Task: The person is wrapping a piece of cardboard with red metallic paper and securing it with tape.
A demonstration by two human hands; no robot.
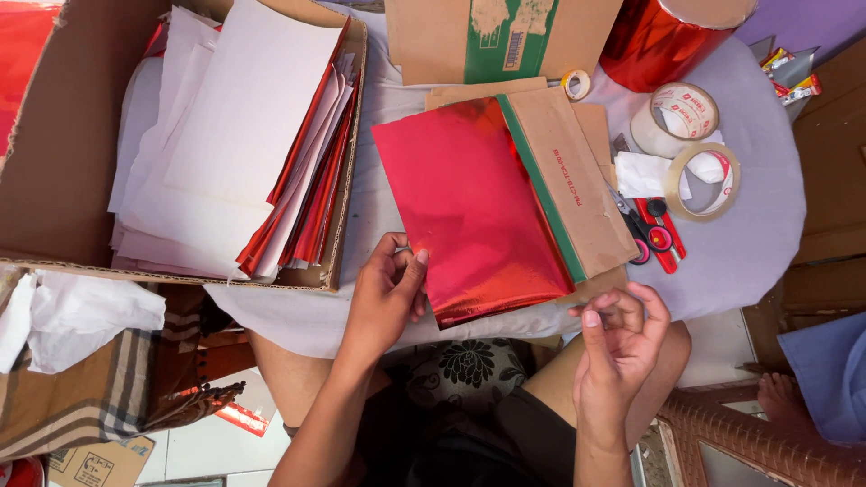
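A shiny red foil sheet point(469, 207) lies over a flat brown cardboard box point(573, 185) on the round table with a pale cloth point(758, 243). My left hand point(388, 293) pinches the near left edge of the red sheet with thumb and fingers. My right hand point(618, 338) hovers just off the table's near edge, right of the sheet, its fingertips drawn together as if on something small and clear; I cannot make out what.
A large open carton point(63, 144) at left holds several white and red sheets point(244, 135). Two rolls of clear tape point(695, 135), red-handled scissors point(654, 236), a small tape roll point(575, 84), a red foil roll point(663, 41) and another carton point(501, 36) sit at the back right. A person's foot point(780, 401) shows at right.
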